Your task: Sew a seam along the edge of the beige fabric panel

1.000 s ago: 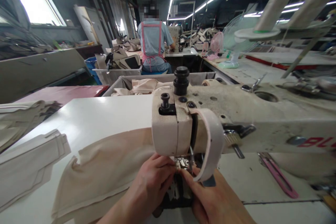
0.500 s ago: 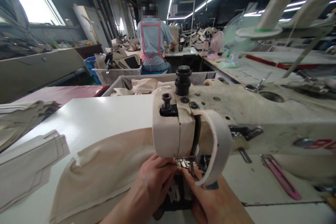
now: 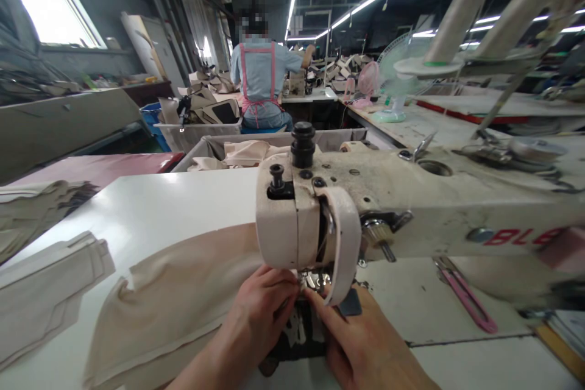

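A worn cream sewing machine (image 3: 402, 201) stands across the white table (image 3: 150, 207). My left hand (image 3: 260, 311) and my right hand (image 3: 361, 341) meet just under its head, fingertips pinched at the presser foot (image 3: 313, 280). A long piece of beige fabric (image 3: 183, 298) lies flat to the left and runs under the head; my left hand rests on its near end. What the fingertips pinch is hidden by the machine head. A small dark patch (image 3: 350, 303) lies by my right hand's fingers.
Pink thread snips (image 3: 466, 295) lie on the table right of the machine. Stacked pale cut pieces (image 3: 46, 280) sit at the left edge. Thread cones (image 3: 450, 21) stand behind the machine. A bin of fabric (image 3: 247, 149) is beyond the table; a person in a pink apron (image 3: 260, 76) works farther back.
The view has shifted slightly, so the machine sits a little more to the left. Both hands stay pinched at the presser foot. The person at the back has raised an arm.
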Available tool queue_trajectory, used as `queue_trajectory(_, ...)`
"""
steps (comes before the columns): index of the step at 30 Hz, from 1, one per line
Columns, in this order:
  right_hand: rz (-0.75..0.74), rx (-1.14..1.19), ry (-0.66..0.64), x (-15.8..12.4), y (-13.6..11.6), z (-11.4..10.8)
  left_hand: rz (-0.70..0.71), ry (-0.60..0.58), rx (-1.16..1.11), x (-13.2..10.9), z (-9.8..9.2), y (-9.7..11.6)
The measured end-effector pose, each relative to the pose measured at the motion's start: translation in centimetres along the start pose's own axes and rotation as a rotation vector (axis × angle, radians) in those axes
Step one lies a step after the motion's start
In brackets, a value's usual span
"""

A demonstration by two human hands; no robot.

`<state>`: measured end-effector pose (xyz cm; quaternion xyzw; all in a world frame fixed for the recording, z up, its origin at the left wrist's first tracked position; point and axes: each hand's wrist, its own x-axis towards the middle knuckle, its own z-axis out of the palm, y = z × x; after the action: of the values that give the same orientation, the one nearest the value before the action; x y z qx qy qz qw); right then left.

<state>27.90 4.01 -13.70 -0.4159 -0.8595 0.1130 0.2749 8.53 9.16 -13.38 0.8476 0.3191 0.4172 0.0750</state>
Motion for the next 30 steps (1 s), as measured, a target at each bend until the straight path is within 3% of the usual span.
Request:
queue_trajectory(16,-0.03,-0.066,-0.001,-0.06,0.58,0.51,-0.004,0.026,0.028,0.04,0.15,0.44)
queue_trajectory(23,-0.002,-0.036,-0.046,-0.02,0.61,0.44,-0.048,0.02,-0.004,0.05,-0.27,0.63)
queue_trajectory(30,0.016,0.067,-0.004,-0.04,0.34,-0.3,-0.052,0.036,-0.003,-0.19,-0.03,0.48)
